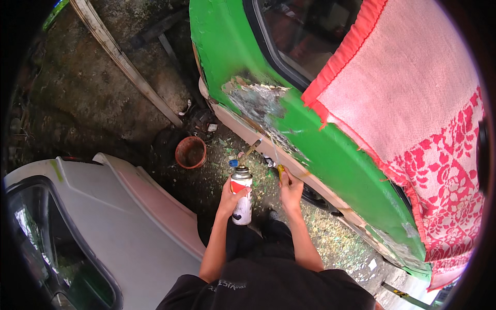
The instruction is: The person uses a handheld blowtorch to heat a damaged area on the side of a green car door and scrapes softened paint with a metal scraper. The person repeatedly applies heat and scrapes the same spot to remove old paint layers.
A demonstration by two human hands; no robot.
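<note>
My left hand [229, 198] is wrapped around a white and red gas canister [243, 207] that bears writing. On top of the canister sits a blowtorch head [249, 151] with a blue knob [233, 163]; its nozzle points at the car's lower edge, and a small bluish glow shows at the tip. In my right hand [291, 190] is a yellow-handled tool [280, 170], with a thin metal shaft like a screwdriver's, its tip close to the lower body edge. Above both hands, the green car body [310, 130] has a scorched, stripped patch [257, 101] of bare grey metal and flaking paint.
A pink and red patterned towel [387, 89] drapes over the green car at right. At left stands a white car [128, 232]. A reddish-brown bucket [190, 152] is on the ground, among paint flakes [333, 236]. A long metal strip [128, 68] lies at upper left.
</note>
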